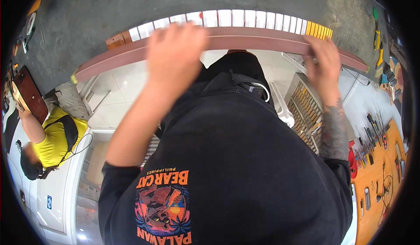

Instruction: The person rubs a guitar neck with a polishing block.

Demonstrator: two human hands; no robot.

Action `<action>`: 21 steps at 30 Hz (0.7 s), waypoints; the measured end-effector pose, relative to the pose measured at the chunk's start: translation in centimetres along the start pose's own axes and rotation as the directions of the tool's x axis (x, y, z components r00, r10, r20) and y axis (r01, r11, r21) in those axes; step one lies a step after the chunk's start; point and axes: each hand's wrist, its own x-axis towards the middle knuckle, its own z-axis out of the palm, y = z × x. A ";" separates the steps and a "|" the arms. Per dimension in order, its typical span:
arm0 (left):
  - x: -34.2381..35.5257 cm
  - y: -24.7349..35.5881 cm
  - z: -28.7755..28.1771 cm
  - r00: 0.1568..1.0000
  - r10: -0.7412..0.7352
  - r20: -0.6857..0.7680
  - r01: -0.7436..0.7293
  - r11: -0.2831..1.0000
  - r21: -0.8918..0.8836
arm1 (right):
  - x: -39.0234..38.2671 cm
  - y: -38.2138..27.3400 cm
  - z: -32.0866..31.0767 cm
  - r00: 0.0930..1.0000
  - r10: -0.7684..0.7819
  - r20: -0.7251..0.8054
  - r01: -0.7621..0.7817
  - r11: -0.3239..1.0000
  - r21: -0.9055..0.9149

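A long reddish-brown wooden strip (258, 39) runs along the front of the dark grey bench. Behind it stands a row of narrow white-faced blocks (224, 18), with yellow ones (318, 30) at the right end and brown wooden ones (117, 41) at the left. My left hand (177, 48) is over the strip, its fingertips at the white blocks; motion blurs its fingers, so their grip is unclear. My right hand (321, 59) rests on the strip beside the yellow blocks, fingers bent and thumb apart, with nothing seen held in it.
Hand tools (378, 61) lie along the bench's right end. At lower right are an orange board (372, 188) with several tools and an open drawer (305, 109) of slim wooden-handled pieces. A person in a yellow shirt (61, 135) works at the left beside a brown panel (31, 94).
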 end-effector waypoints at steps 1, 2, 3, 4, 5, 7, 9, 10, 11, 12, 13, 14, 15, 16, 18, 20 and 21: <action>0.9 1.6 0.4 0.999 0.017 -0.045 -0.018 0.999 -0.032 | -0.9 1.6 -0.6 0.999 0.017 0.027 -0.017 1.000 -0.002; 1.2 1.6 0.3 0.998 0.022 -0.051 -0.023 0.999 -0.029 | -0.8 1.7 -0.6 1.000 0.019 0.021 -0.019 1.000 -0.007; 1.1 1.3 0.1 0.999 0.018 -0.037 -0.020 0.999 -0.034 | -0.6 1.6 -0.5 1.000 0.010 0.012 -0.011 1.000 0.004; 0.8 1.2 -0.1 1.000 0.026 -0.014 -0.026 0.999 -0.045 | -0.5 1.0 -0.4 1.000 0.015 0.008 -0.015 1.000 0.019; -0.5 -0.7 -0.4 0.998 -0.026 0.059 0.028 0.999 -0.029 | 0.2 -0.5 0.8 1.000 -0.023 -0.009 0.023 0.999 0.033; -4.4 -7.0 -0.7 0.992 -0.067 0.105 0.066 0.998 0.016 | 2.7 -6.2 4.2 0.988 -0.049 -0.149 0.059 0.996 0.067; -8.5 -13.1 -1.5 0.992 -0.111 0.062 0.110 0.994 0.022 | 6.3 -12.2 6.1 0.982 -0.026 -0.189 0.050 0.991 0.126; -9.6 -14.6 -2.1 0.989 -0.121 0.082 0.118 0.992 0.042 | 7.6 -13.9 6.3 0.982 -0.040 -0.185 0.068 0.987 0.147; -10.3 -15.3 -1.8 0.988 -0.124 0.090 0.118 0.991 0.066 | 8.0 -14.2 6.4 0.982 -0.057 -0.179 0.089 0.981 0.175; -9.8 -14.2 -1.6 0.990 -0.113 0.089 0.108 0.992 0.058 | 7.3 -13.1 6.3 0.983 -0.066 -0.170 0.093 0.984 0.153; -8.6 -12.2 -1.2 0.991 -0.102 0.087 0.098 0.994 0.053 | 5.8 -11.0 5.8 0.984 -0.075 -0.164 0.097 0.987 0.131; -6.8 -9.5 -0.8 0.994 -0.065 0.088 0.062 0.998 0.033 | 4.5 -8.8 4.2 0.992 -0.051 -0.118 0.062 0.994 0.093; -4.7 -6.4 0.0 0.997 -0.015 0.078 0.008 0.996 0.091 | 2.6 -5.7 3.1 0.996 -0.041 -0.085 0.046 0.997 0.059; -2.4 -2.7 -0.3 0.998 0.000 0.066 -0.004 0.998 0.060 | 1.0 -2.6 1.8 1.000 -0.024 -0.013 0.024 0.999 0.029; 1.0 1.9 -0.1 0.999 0.027 0.030 -0.026 0.999 -0.039 | -0.4 0.7 -1.0 0.999 0.029 0.031 -0.029 1.000 0.008; 0.8 2.0 -0.5 0.998 -0.023 0.052 0.025 0.998 -0.049 | -0.3 0.5 -0.4 1.000 -0.008 -0.001 0.008 1.000 0.020; 0.1 0.7 -0.8 0.994 -0.043 0.097 0.051 0.996 -0.078 | -0.3 -0.2 0.1 1.000 -0.012 -0.026 0.013 1.000 0.016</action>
